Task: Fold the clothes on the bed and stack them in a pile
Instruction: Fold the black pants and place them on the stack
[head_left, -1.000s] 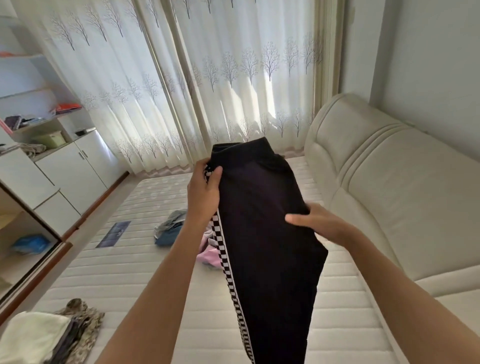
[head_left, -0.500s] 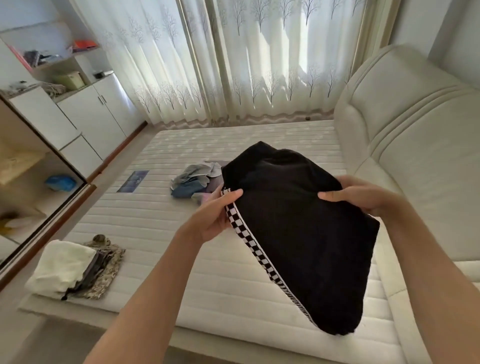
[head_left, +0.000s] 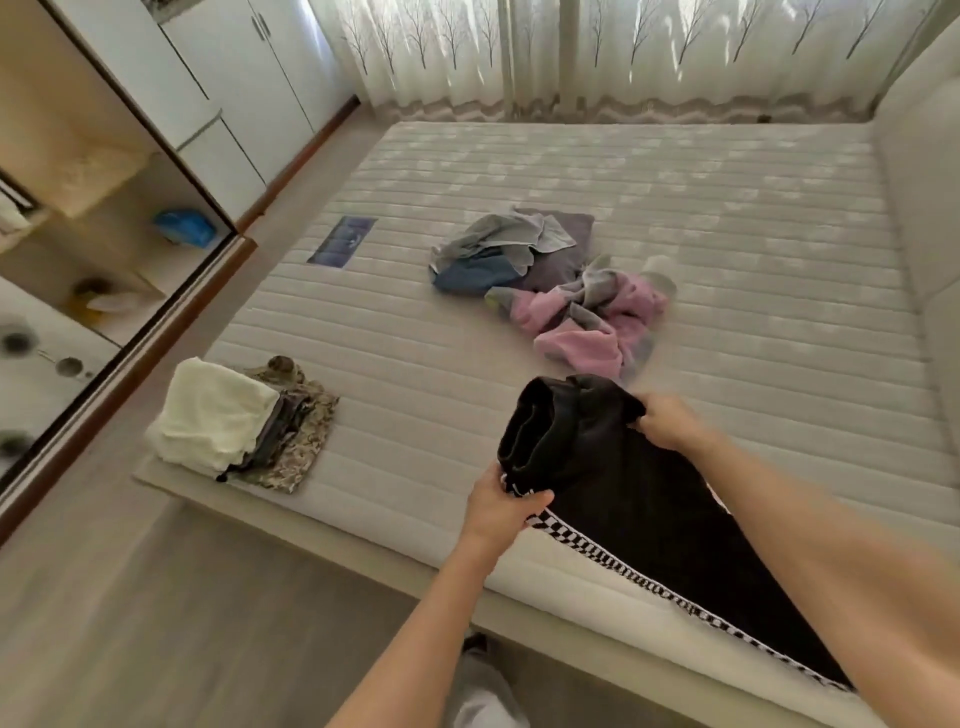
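Low in the right half of the frame, both hands are holding the black trousers (head_left: 649, 499) over the near edge of the bed (head_left: 727, 218). The left hand (head_left: 501, 506) is gripping the checkered side stripe, thumb lying over the cloth and fingers curled beneath it. The right hand (head_left: 670, 423) is clutching the bunched, doubled-over top end, fingers curled into the fabric. The rest of the garment is trailing toward the lower right corner. At the left edge of the mattress a folded pile (head_left: 239, 421) is sitting, cream piece on top. Unfolded clothes (head_left: 550, 280), grey, blue and pink, are lying crumpled at the frame's centre, apart from the pile.
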